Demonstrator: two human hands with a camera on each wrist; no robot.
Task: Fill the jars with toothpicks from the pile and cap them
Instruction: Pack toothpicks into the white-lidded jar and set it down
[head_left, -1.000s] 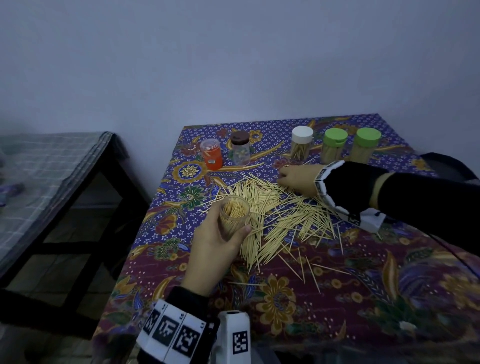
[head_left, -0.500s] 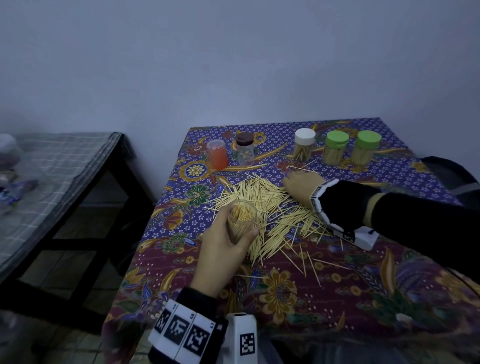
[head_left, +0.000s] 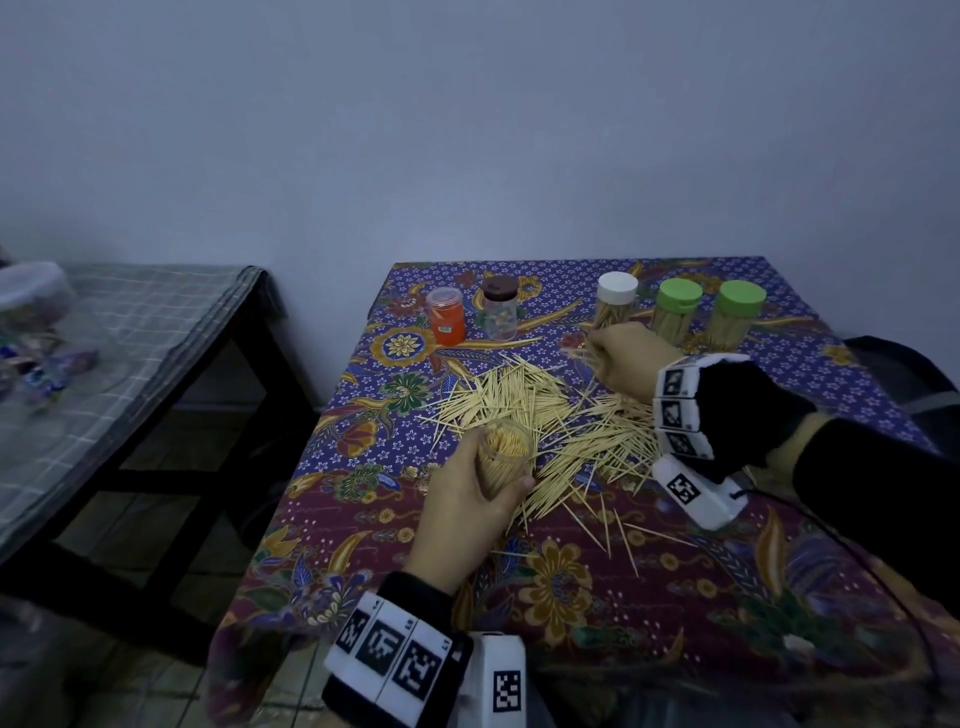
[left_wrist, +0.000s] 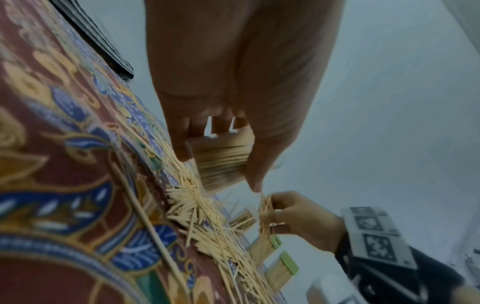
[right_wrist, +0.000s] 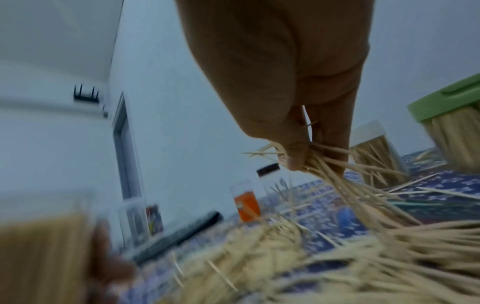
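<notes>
A pile of toothpicks (head_left: 550, 421) lies spread over the middle of the patterned tablecloth (head_left: 675, 582). My left hand (head_left: 467, 499) grips an open clear jar (head_left: 506, 457) that is nearly full of toothpicks, at the pile's near left edge; the same jar (left_wrist: 221, 162) shows between thumb and fingers in the left wrist view. My right hand (head_left: 618, 358) is at the pile's far right side and pinches a bunch of toothpicks (right_wrist: 337, 174) just above the pile. In the left wrist view that bunch (left_wrist: 266, 218) stands in the right hand's fingers.
At the table's back stand a white-capped jar (head_left: 615, 306) and two green-capped jars (head_left: 675, 312) (head_left: 735, 317), all holding toothpicks. Further left are an orange container (head_left: 447, 314) and a brown-lidded jar (head_left: 500, 306). A dark side table with a checked cloth (head_left: 130, 332) stands to the left.
My right hand has closed on a bunch of toothpicks and lifted it slightly at the pile's far side. The left hand keeps holding the jar in about the same place.
</notes>
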